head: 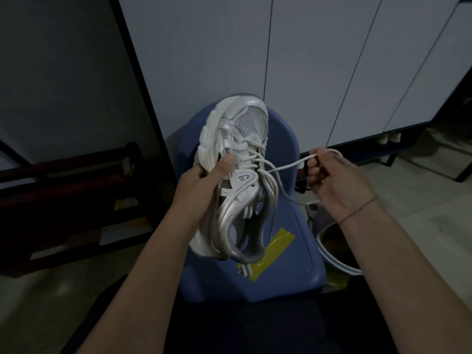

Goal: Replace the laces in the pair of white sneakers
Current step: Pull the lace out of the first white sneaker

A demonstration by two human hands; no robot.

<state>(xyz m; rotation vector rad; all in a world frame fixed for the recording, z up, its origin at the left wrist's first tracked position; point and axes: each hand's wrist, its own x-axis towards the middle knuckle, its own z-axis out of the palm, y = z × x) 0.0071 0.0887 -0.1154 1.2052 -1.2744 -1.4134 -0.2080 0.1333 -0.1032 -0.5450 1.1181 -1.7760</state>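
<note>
Two hands have curled fingers (313,172): the right hand (337,180) pinches a round, woven white lace (286,166) drawn taut rightward; the left hand (201,180) grips the mesh-panelled white sneaker (240,139) above a smooth blue plastic chair (281,264) patched with yellow tape (278,241).

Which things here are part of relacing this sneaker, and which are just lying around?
In the job: white sneaker, its lace, left hand gripping the shoe, right hand pinching the lace.
Just lying about: blue chair, yellow tape, white bin.
</note>
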